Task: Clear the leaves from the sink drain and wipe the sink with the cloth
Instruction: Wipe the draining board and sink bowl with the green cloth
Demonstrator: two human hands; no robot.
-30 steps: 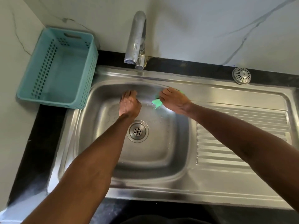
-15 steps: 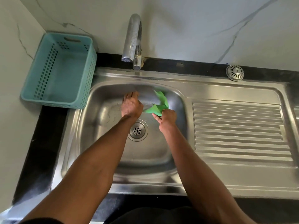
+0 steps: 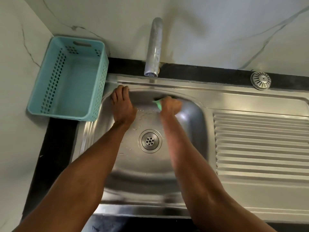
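A stainless steel sink (image 3: 189,158) fills the middle of the head view, with a round drain (image 3: 150,141) in its basin; no leaves show on the drain. My right hand (image 3: 171,106) grips a green cloth (image 3: 158,103) and presses it against the basin's far wall, just below the tap. Most of the cloth is hidden under that hand. My left hand (image 3: 122,104) rests on the far left rim of the basin, its fingertips over the edge and its fingers fairly straight.
A tap (image 3: 153,47) stands over the back of the sink. A teal perforated basket (image 3: 66,77) sits on the black counter (image 3: 55,148) at the left. The ribbed draining board (image 3: 260,144) lies at the right, with a loose metal strainer (image 3: 260,80) behind it.
My right hand has carried the cloth from the basin's middle to its far wall. My left hand has moved from the basin floor up to the far left rim.
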